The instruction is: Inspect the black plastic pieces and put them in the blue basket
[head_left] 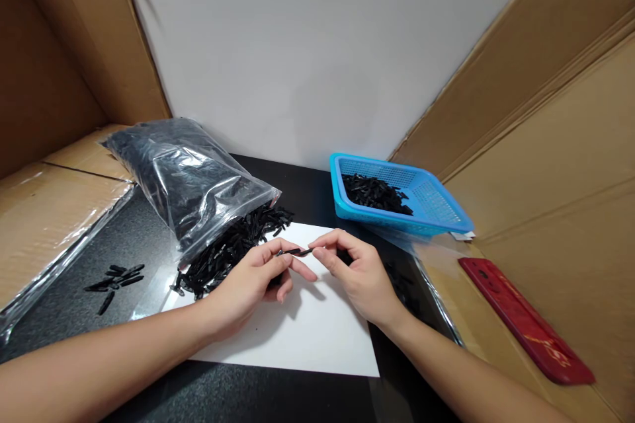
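Observation:
Over the white sheet of paper [297,344], my left hand [255,281] and my right hand [360,271] meet fingertip to fingertip. My left thumb and index finger pinch a slim black piece [292,252], its lower fingers curled loosely. At the other side my right thumb and index finger are closed on a thin black end [306,252]; whether this is one piece or two touching, I cannot tell. Just left of my left hand lies a heap of similar slim black pieces [223,258], spilling from the mouth of a clear plastic bag [193,165] full of them.
A blue plastic basket [446,215] with black pieces in it stands at the back right. Several loose pieces [116,279] lie on the dark tabletop [153,396] at left. A red flat case [526,320] rests at far right. Cardboard walls [555,99] flank the table.

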`<state>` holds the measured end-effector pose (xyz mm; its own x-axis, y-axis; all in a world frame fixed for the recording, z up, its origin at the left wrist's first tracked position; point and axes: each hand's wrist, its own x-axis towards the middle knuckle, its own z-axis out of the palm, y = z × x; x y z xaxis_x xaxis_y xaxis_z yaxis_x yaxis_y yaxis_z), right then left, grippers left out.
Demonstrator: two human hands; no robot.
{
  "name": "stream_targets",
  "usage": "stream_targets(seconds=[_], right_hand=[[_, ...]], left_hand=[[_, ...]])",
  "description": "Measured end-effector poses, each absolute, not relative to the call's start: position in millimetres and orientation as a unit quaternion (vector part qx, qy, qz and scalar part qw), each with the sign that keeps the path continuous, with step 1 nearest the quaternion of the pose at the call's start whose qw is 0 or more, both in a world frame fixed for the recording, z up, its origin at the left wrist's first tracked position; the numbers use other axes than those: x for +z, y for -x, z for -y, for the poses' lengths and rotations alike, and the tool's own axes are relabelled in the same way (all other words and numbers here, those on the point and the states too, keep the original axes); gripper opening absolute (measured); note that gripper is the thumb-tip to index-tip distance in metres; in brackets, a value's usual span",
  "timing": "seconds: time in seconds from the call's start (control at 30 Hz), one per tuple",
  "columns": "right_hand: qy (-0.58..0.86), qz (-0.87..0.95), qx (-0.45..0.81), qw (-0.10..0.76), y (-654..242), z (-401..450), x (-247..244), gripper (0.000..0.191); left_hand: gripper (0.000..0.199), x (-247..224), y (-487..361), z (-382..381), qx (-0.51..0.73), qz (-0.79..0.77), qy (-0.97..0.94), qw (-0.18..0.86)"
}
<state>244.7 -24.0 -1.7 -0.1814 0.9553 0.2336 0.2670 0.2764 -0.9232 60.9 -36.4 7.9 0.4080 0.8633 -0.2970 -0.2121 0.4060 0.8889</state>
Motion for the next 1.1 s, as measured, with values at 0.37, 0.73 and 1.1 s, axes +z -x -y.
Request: stream_targets(seconds=[0.37, 0.73, 1.1], right_hand=[[0.46, 0.567, 0.512, 0.453, -242.6, 25.3, -3.1, 0.029], [0.374, 0.424, 0.683, 0.463, -241.5, 24.0, 3.7, 0.024], [0.388, 0.475, 0.639, 0.465, -240.6, 25.4, -0.7, 0.028]], left_hand=[[0.016, 3.5, -60.2, 38.2, 0.37, -0.395, -0.435, 0.72], [0.021, 3.9, -60.2, 38.2, 0.365, -0.399, -0.468, 0.7], [0.02, 0.0, -59.0, 37.4, 0.356, -0.389, -0.479, 0.702]])
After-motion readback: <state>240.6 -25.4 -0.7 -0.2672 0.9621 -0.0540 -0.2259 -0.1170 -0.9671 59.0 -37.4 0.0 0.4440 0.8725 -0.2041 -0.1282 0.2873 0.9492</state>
